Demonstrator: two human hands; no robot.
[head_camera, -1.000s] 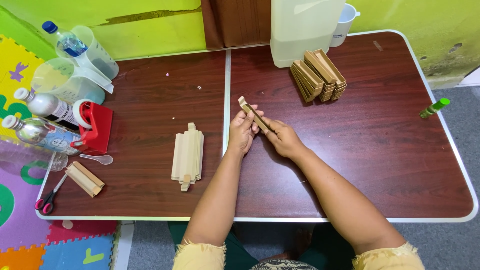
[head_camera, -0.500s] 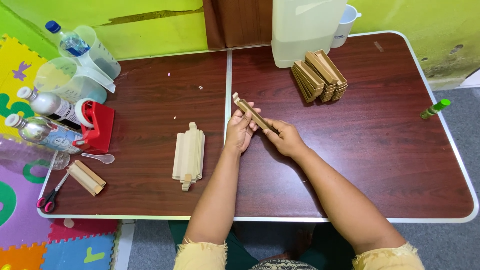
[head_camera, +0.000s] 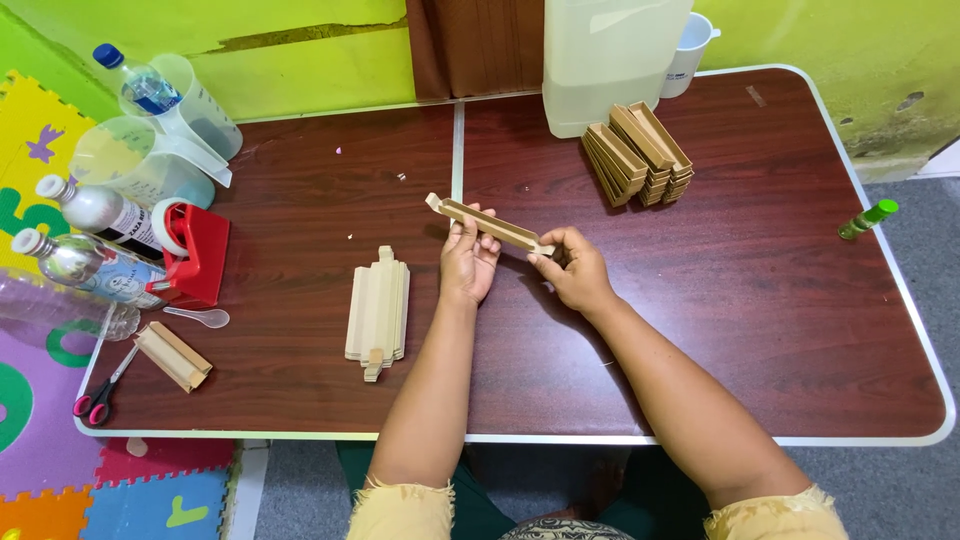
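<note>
Both hands pinch one cardboard strip (head_camera: 488, 224) above the middle of the surface (head_camera: 760, 300): left hand (head_camera: 468, 262) under its far-left part, right hand (head_camera: 572, 268) at its near-right end. Best to hold it level and press the folds gently.

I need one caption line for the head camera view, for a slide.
Both hands, left hand and right hand, hold a folded cardboard strip above a brown table, between flat blanks and finished stacks.

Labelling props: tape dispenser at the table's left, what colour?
Red, holding a pale tape roll; dispenser shows best in the head view.
</note>
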